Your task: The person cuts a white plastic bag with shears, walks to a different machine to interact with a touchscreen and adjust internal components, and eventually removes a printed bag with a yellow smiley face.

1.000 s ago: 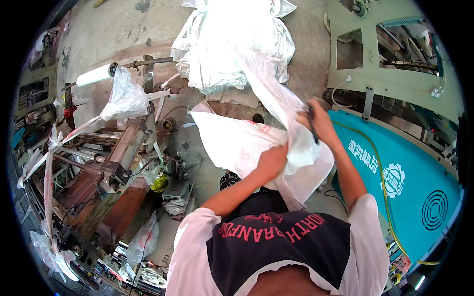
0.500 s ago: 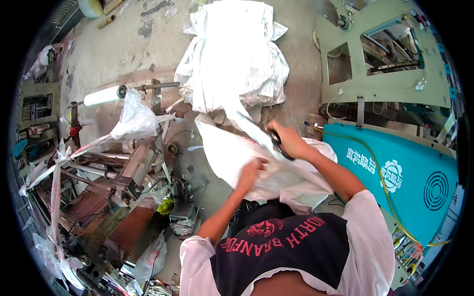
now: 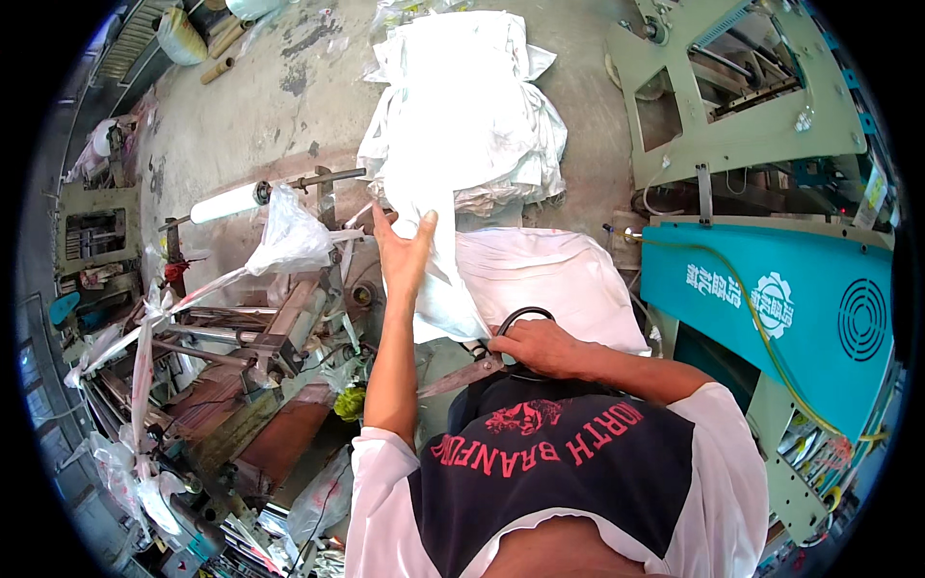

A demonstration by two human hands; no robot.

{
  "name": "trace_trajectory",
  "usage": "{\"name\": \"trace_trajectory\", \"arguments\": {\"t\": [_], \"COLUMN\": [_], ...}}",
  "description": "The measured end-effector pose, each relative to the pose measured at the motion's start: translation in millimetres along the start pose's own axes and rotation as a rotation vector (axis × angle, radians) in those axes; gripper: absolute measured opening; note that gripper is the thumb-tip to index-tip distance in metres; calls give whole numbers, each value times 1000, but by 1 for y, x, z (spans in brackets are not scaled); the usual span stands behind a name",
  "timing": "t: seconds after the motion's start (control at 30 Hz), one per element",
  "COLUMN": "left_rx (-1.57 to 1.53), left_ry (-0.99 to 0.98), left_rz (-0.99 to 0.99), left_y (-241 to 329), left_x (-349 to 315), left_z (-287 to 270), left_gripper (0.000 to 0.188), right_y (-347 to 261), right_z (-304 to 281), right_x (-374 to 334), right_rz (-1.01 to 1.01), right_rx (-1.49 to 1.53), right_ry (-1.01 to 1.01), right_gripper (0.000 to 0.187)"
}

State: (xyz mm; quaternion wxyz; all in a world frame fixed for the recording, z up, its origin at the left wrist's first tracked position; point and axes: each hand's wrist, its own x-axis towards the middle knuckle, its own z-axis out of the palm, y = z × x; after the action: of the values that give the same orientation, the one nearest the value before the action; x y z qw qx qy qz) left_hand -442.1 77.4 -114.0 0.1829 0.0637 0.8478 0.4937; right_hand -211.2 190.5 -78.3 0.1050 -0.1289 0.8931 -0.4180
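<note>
In front of me lies a tall, glaring white pile of folded sheeting [image 3: 462, 116], whose loose strip [image 3: 445, 299] hangs toward my body. My left hand [image 3: 405, 252] is at that strip's left edge, thumb and fingers spread apart. Close to my waist, my right hand [image 3: 540, 347] is closed around the black handles of large scissors [image 3: 461, 377], their blades pointing left. The strip's lower corner reaches the right hand's fingertips; whether they pinch it I cannot tell. A pinkish-white sheet [image 3: 554, 279] is spread out beyond the right hand.
A metal frame machine [image 3: 279, 328] with plastic film tied over it crowds the left, beside a white roll [image 3: 229, 204] on a shaft. To the right stand a teal machine cover [image 3: 771, 308] with a yellow hose and a pale green machine frame [image 3: 665, 178]. Cardboard tubes [image 3: 226, 40] lie far left.
My left hand has moved forward and left to the strip, its fingers now spread. The right hand has drawn back toward my waist with the scissors. The pinkish-white sheet now lies to the right.
</note>
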Motion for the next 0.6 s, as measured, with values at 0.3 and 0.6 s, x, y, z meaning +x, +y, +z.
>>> {"name": "trace_trajectory", "arguments": {"t": [0.3,0.6], "left_rx": [51,-451], "left_ry": [1,41], "left_rz": [40,-68], "left_y": [-4,-23], "left_x": [-38,-92], "left_z": [-37,-62], "left_gripper": [41,16], "right_y": [0,-15], "right_z": [17,-58], "right_x": [-7,-4], "right_rz": [43,399], "right_rx": [-15,916], "right_ry": [41,267], "right_gripper": [36,47]}}
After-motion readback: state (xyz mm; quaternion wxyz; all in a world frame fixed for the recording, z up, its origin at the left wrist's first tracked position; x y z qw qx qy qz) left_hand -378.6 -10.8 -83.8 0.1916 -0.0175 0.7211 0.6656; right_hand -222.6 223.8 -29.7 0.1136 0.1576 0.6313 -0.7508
